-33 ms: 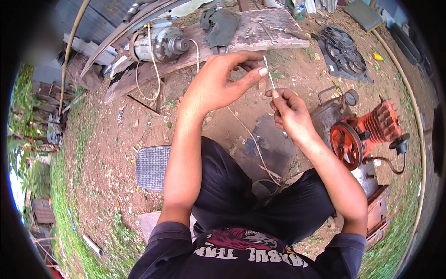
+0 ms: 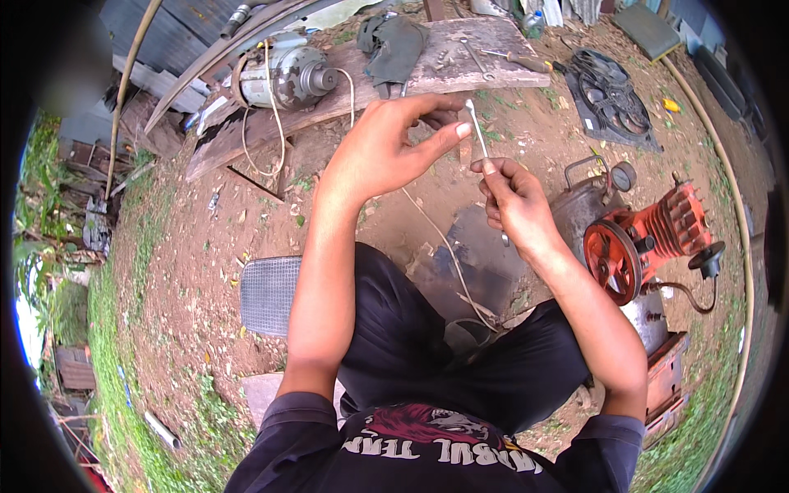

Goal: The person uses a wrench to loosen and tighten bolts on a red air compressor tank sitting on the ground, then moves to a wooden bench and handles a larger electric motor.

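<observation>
In my right hand is a slim silver wrench, pinched between thumb and curled fingers. Its shaft tilts up and to the left, with one end standing clear above the hand and the other showing below the fingers. My left hand is raised beside the wrench's upper end, thumb and fingers apart. Those fingertips are very close to the wrench head; whether they touch it I cannot tell. Beyond the hands, a wooden plank bench carries another wrench, a screwdriver and a dark cloth.
An electric motor with a pale cord rests on the bench's left part. To my right stand a red compressor head, a metal tank and a pressure gauge. A black fan unit lies on the dirt, a hose beyond it.
</observation>
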`<state>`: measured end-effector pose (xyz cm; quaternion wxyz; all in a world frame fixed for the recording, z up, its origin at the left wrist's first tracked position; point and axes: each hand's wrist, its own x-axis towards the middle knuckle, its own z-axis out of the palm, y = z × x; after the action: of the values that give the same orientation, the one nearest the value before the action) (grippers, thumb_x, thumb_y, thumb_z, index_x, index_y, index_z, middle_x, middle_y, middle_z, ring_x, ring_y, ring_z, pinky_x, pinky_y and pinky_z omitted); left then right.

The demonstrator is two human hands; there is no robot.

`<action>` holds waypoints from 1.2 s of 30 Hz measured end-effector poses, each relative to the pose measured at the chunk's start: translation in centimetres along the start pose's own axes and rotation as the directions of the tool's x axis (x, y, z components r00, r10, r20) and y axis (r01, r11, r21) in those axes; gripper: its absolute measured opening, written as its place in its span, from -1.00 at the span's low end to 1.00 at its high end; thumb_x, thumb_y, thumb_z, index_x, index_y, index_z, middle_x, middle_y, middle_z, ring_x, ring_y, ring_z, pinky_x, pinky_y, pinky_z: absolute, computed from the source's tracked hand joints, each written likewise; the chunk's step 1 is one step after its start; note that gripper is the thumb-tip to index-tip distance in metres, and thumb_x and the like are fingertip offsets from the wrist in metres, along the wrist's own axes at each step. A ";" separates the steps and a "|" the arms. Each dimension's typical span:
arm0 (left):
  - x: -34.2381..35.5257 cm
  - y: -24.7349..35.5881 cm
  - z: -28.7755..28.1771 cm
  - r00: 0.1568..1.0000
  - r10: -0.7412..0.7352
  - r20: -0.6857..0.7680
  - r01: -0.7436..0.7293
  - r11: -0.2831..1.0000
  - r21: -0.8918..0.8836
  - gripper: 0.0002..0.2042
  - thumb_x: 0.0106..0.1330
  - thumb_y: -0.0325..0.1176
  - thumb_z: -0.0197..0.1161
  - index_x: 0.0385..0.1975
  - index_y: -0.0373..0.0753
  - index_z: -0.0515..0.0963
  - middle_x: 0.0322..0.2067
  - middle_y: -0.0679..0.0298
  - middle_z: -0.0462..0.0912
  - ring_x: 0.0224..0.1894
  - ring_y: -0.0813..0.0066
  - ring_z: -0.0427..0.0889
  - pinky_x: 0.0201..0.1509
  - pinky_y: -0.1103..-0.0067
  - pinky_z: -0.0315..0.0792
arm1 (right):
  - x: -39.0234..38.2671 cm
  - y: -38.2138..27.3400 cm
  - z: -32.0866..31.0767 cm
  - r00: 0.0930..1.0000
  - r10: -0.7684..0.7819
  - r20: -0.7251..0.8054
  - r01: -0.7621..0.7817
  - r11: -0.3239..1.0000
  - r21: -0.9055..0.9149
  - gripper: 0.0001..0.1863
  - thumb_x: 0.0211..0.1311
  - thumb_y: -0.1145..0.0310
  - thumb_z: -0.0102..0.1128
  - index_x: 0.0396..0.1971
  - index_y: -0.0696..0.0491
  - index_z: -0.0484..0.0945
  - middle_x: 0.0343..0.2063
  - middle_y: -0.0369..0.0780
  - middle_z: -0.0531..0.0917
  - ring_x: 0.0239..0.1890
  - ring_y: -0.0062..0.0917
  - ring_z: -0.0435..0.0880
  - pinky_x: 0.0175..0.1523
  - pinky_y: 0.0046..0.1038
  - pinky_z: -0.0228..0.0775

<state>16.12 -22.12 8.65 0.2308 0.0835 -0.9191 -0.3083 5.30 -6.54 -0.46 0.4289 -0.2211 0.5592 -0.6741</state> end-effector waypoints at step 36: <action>-1.4 12.6 -17.2 0.550 -0.809 -0.208 0.709 0.584 -0.395 -0.81 0.33 -0.36 0.23 -0.30 -0.40 0.59 -0.53 0.33 0.62 -0.43 0.69 0.53 -0.34 0.66 0.41 | -14.7 -26.7 6.2 0.930 0.267 -0.254 -0.362 0.792 -0.491 -0.74 0.37 0.34 0.11 -0.11 0.24 0.49 -0.58 -0.33 0.48 -0.61 -0.71 0.40 -0.52 -0.60 0.22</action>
<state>25.34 -20.77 27.85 0.2490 0.5001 -0.6792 -0.4760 9.14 2.22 29.12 0.4080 -0.1757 0.7867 -0.4287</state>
